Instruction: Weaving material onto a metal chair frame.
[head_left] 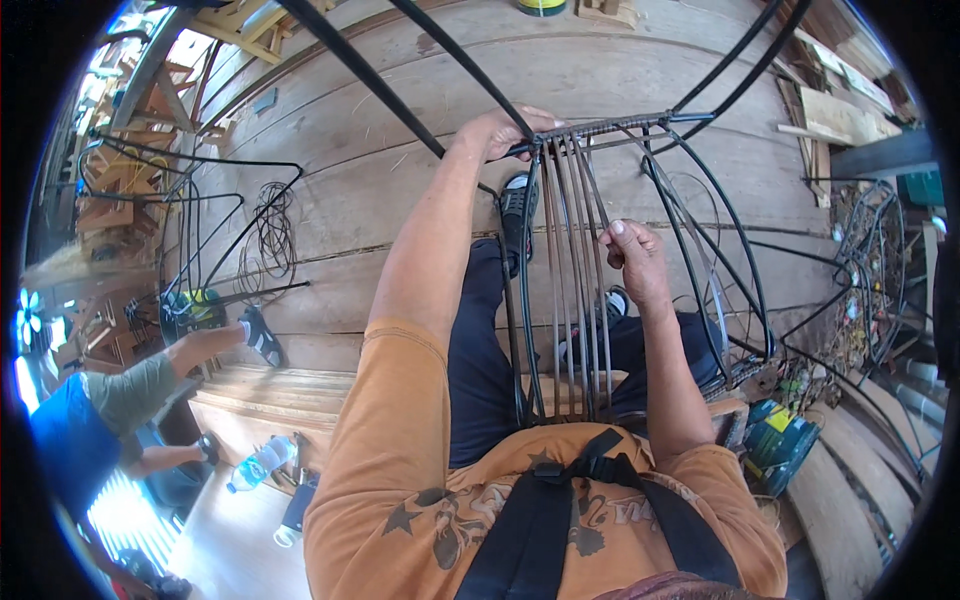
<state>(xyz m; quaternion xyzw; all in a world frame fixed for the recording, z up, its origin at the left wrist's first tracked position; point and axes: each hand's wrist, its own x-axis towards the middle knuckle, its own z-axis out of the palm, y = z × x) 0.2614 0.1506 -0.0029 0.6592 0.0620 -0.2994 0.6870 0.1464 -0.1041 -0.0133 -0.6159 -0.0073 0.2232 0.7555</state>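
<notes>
A black metal frame (745, 230), like that of a chair, stands over my legs. Brown flat strands (562, 270) run lengthwise along it, side by side, from a wrapped crossbar (610, 127) at the far end toward my body. My left hand (488, 136) is closed around the far left corner of the frame, its fingertips partly hidden behind the bars. To the right of the strung strands, my right hand (640, 262) pinches one strand between thumb and fingers. That strand slants up from the hand to the crossbar. Loose strands (705, 255) hang on the frame's right side.
Another person (90, 415) is at the left. Nearby are a bent black metal frame (215, 165), a coil of dark strand (272, 235), stacked boards (270, 395) and a plastic bottle (260, 465). At right stand a green container (785, 445) and more metal frames (865, 260).
</notes>
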